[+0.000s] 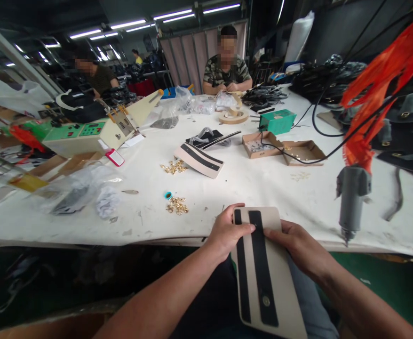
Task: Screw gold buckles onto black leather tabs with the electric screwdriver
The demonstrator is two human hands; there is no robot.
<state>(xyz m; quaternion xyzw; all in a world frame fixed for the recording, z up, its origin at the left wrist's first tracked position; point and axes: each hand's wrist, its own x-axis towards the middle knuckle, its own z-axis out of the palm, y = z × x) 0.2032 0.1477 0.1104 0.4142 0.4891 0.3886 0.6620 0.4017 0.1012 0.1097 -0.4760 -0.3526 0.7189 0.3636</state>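
A beige panel (287, 292) with two black strips lies tilted over my lap, its far end near the table edge. On its left edge my left hand (229, 230) is closed, the thumb pressed on the wider strip. My right hand (294, 240) grips the right edge, with its thumb tip close to the left one. A round metal snap (266, 301) sits low on the wider strip. A second, similar beige panel (202, 161) rests on the table beside a pile of gold-coloured metal fittings (173, 167). Nearer me is another pile of gold-coloured rings (177, 205) with a small teal cap (168, 195).
A grey power screwdriver (351, 202) hangs at the right below orange strips (379, 80). Cardboard trays (303, 154), a green box (278, 121) and tape rolls (234, 116) stand farther back. A cream machine (86, 136) and plastic bags (83, 188) occupy the left. A person (227, 68) sits opposite.
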